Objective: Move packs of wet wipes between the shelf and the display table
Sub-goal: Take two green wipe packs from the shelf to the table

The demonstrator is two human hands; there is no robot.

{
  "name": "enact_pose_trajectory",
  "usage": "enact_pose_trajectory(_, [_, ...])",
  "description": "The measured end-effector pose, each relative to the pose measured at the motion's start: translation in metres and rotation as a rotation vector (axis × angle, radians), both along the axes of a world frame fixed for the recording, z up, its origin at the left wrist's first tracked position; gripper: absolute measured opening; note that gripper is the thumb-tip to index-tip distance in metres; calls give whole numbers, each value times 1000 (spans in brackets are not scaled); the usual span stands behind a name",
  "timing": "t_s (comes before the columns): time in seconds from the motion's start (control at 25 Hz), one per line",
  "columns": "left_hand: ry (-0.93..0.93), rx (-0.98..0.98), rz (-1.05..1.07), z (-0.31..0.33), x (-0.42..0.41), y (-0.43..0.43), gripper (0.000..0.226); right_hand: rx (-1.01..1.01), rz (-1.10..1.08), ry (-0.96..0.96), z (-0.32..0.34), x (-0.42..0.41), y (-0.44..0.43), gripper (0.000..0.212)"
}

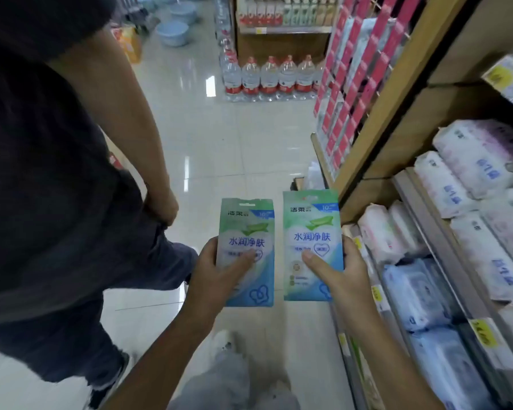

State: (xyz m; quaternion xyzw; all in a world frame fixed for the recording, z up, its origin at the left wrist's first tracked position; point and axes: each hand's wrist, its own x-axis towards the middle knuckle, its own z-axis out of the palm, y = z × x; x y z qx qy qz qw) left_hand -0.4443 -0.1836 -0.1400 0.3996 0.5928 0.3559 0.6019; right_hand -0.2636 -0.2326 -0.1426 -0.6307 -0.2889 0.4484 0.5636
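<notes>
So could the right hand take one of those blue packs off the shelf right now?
Probably not as it is: the right hand grips a green wipes pack, so its fingers are busy. The blue packs lie close beside it, with nothing between.

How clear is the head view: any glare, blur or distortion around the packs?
Head view: large print on the left wet wipe pack and right wet wipe pack is legible, small print smeared; lamp glare streaks the floor; wide-angle distortion tilts the wooden shelf upright; white shelf packs at the right edge look soft.
</notes>
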Motion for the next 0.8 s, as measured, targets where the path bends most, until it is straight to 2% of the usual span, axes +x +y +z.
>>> enact_pose_trajectory(0.2, [-42, 56, 118, -6, -62, 52, 41, -2, 161, 14, -5, -56, 82, 28])
enact_pose_trajectory(0.4, [-76, 99, 295, -8, -120, 112, 34, -51, 306, -17, -20, -106, 148, 28])
enact_pose_trajectory(0.64, [-73, 41, 522, -20, -185, 162, 29, -155, 469, -50, -41, -150, 224, 27])
enact_pose_trajectory(0.8, [-53, -3, 662, -32, -222, 211, 26, -199, 591, -66, -52, -182, 307, 27])
